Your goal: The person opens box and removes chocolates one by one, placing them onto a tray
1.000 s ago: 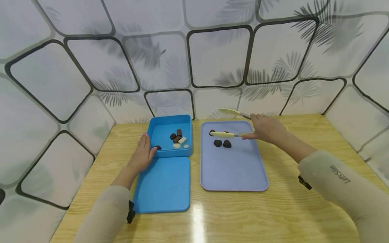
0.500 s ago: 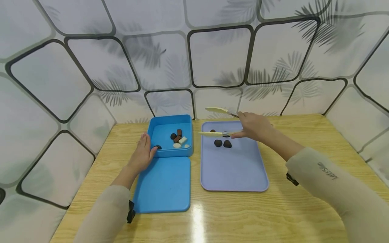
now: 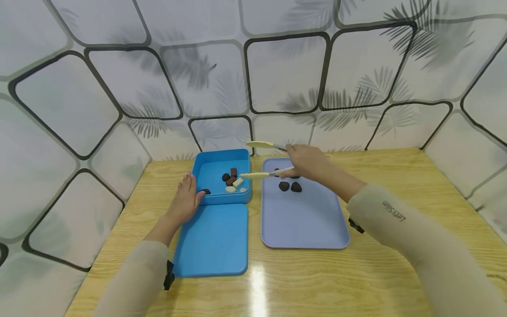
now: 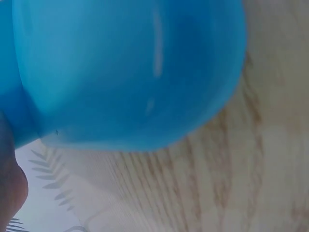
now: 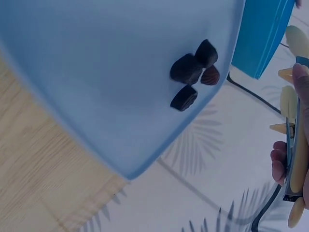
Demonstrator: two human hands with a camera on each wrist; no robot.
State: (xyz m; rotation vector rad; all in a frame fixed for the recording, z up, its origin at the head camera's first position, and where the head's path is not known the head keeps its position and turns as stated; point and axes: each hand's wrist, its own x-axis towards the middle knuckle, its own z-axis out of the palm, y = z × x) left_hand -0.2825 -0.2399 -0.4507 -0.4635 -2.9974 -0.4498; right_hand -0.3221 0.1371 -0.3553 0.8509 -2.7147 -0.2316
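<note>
From my end, starting left of centre in the head view, I see the left hand (image 3: 183, 200) laid along the side of the blue box (image 3: 211, 169). Its grip is flat rather than closed: straight fingers rest against the outer wall, and the thumb touches the near corner, which I read as a way to stop the box sliding on the bench (image 3: 293, 284). Directly below the box in the frame lies a flat blue panel (image 3: 211, 242), perhaps its lid, set where it blocks neither container. Inside the box, a dark piece (image 3: 205, 191) sits in the lower left corner, while brown, dark and white pieces (image 3: 238, 182) cluster at the lower right. Just right of centre, the tongs (image 3: 259, 175) point left, the lower tip over the box's right edge. Their arms are spread wide, with nothing between the tips that I can see; that gap likely leaves room for a piece. The right hand (image 3: 306, 163) has its grip wrapped around the tongs' handles, above the upper part of the lavender tray (image 3: 305, 224). Four dark chunks (image 5: 186, 69) are grouped at that end, probably to keep the rest of its surface free.
</note>
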